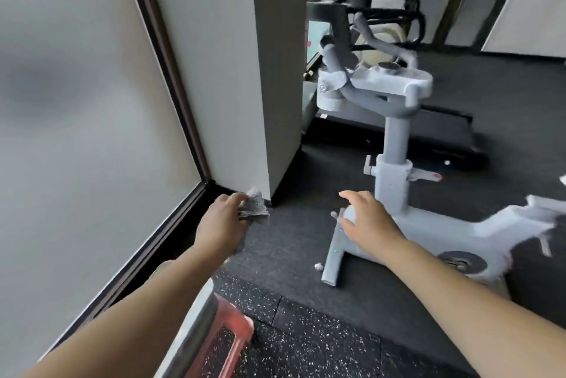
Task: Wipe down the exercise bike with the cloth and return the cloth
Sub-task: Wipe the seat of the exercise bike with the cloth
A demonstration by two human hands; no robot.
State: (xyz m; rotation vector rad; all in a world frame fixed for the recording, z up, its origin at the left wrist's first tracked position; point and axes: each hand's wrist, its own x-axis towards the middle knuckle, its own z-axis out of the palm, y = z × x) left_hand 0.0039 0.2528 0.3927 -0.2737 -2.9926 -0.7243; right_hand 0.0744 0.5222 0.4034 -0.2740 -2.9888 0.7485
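Your left hand (222,223) has the cloth (254,207) bunched up, fingers (235,198) pinched shut on it, most of it poking out past the fingertips, over the floor (291,255) near the wall corner. Your right hand (367,218) is spread open, holding nothing, in front of the bike (395,181) low by its front end. Cloth and bike are apart.
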